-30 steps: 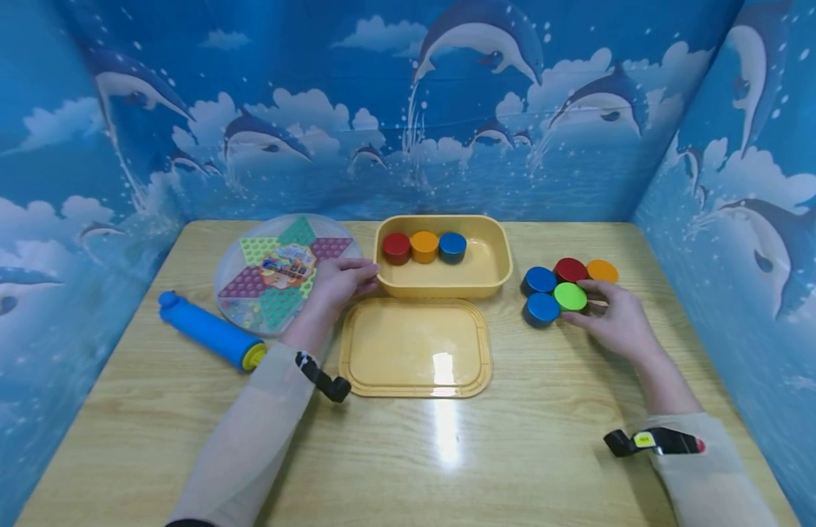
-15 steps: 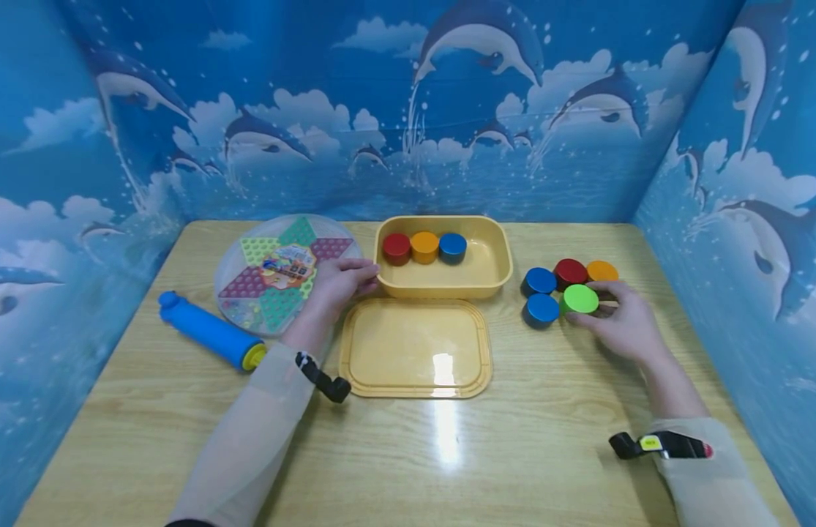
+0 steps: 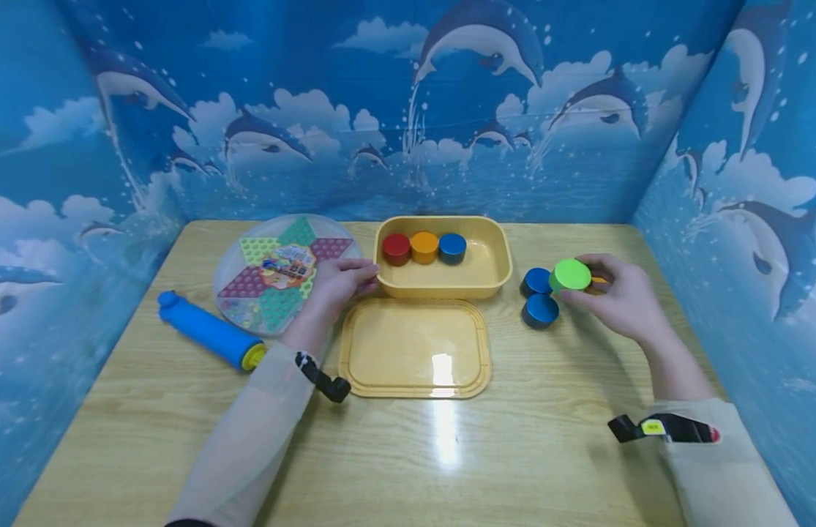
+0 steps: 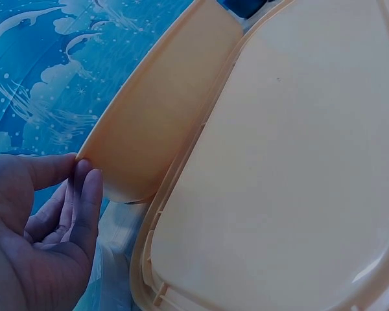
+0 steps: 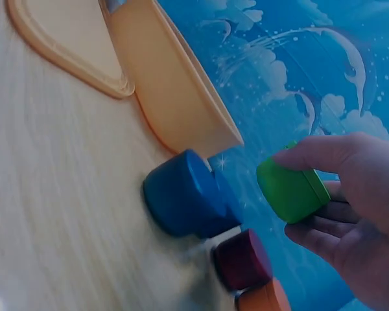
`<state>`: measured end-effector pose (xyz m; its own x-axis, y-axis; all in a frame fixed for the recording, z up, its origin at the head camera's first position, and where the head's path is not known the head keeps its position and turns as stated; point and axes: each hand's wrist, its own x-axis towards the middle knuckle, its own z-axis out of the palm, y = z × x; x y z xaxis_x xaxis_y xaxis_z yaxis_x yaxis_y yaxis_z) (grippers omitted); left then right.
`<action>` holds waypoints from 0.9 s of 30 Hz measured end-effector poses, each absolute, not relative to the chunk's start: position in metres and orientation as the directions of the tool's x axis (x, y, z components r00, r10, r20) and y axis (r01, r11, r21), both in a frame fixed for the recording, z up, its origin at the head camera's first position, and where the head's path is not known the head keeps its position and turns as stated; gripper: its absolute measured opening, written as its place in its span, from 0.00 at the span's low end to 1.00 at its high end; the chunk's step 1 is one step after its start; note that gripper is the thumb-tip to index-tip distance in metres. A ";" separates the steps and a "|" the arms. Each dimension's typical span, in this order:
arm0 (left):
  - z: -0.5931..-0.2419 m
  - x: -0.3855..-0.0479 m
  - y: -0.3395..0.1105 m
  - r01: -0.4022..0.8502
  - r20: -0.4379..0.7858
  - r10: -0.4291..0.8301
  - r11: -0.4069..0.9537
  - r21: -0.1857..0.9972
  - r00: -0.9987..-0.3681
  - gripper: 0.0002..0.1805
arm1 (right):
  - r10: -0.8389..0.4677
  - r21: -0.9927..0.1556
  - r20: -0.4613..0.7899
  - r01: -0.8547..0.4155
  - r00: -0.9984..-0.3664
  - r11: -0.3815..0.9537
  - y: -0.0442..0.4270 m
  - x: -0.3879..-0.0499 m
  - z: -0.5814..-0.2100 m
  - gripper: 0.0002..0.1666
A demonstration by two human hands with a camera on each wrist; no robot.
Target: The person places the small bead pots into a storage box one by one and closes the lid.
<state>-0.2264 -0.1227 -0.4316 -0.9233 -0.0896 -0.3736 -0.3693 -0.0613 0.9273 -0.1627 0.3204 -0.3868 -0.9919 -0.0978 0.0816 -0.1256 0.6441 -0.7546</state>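
Note:
My left hand pinches the left rim of a yellow tub; the left wrist view shows thumb and fingertips on that rim. Inside the tub sit a red, an orange and a blue round piece in a row. My right hand grips a green round piece, raised off the table in the right wrist view. Beside it stand two blue pieces. A dark red piece and an orange one are below the hand in the right wrist view.
A yellow lid lies in front of the tub. At the left are a round game board and a blue cylinder with a yellow end. A dolphin-print curtain stands behind the table.
My right hand has drawn the green piece away from the group and lifted it, now over the place of the red piece. The left hand has stayed at the tub's rim.

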 end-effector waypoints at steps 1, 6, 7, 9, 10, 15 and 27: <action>-0.432 -0.226 -0.123 -0.370 -0.374 -0.091 -0.060 0.927 -0.923 0.17 | -0.109 -0.759 0.086 -0.136 -0.990 0.637 0.317 -0.165 -0.385 0.39; -0.432 -0.225 -0.123 -0.371 -0.375 -0.096 -0.057 0.927 -0.922 0.17 | -0.139 -0.777 0.060 -0.134 -0.988 0.615 0.300 -0.179 -0.375 0.41; -0.432 -0.225 -0.123 -0.369 -0.374 -0.096 -0.060 0.927 -0.923 0.17 | -0.141 -0.782 0.049 -0.126 -0.989 0.611 0.297 -0.182 -0.374 0.41; -0.432 -0.225 -0.123 -0.365 -0.370 -0.094 -0.068 0.928 -0.924 0.17 | -0.146 -0.788 0.035 -0.117 -0.989 0.605 0.291 -0.188 -0.371 0.40; -0.433 -0.225 -0.123 -0.363 -0.368 -0.092 -0.071 0.929 -0.925 0.17 | -0.150 -0.784 0.034 -0.120 -0.988 0.609 0.287 -0.190 -0.370 0.40; -0.436 -0.226 -0.124 -0.360 -0.367 -0.084 -0.082 0.929 -0.927 0.17 | -0.182 -0.785 0.042 -0.145 -0.982 0.603 0.272 -0.203 -0.367 0.41; -0.433 -0.226 -0.122 -0.368 -0.375 -0.090 -0.085 0.926 -0.923 0.18 | -0.253 -0.791 0.032 -0.180 -0.967 0.585 0.242 -0.234 -0.371 0.38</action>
<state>-0.2264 -0.1224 -0.4326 -0.9226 -0.0900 -0.3750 -0.3680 -0.0852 0.9259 -0.2344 0.2421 -0.3710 -0.9668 -0.2533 0.0325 -0.1799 0.5851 -0.7908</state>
